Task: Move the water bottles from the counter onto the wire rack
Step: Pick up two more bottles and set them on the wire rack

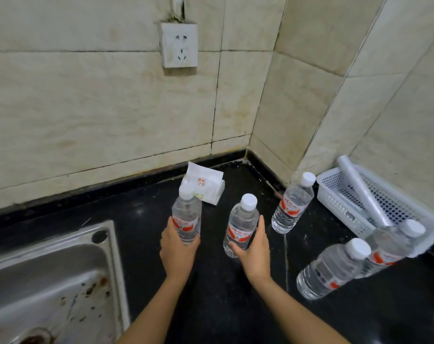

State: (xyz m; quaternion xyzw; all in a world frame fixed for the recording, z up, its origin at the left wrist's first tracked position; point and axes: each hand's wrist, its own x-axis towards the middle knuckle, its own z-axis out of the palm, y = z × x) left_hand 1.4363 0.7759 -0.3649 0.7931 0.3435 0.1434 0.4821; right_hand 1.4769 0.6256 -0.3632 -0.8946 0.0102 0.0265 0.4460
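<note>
Several clear water bottles with white caps and red labels stand on the black counter (218, 294). My left hand (177, 247) is wrapped around the lower part of the leftmost bottle (187, 214). My right hand (254, 249) grips the middle bottle (242, 224) from its right side. A third bottle (294, 203) stands free near the wall corner. Two more bottles (332, 269) (392, 247) stand at the right, beside the basket. No wire rack is in view.
A steel sink (49, 276) fills the lower left. A white tissue pack (203, 187) sits behind the left bottle. A white plastic basket (335, 194) holding a roll stands at the right against the tiled wall. A wall socket (179, 44) is above.
</note>
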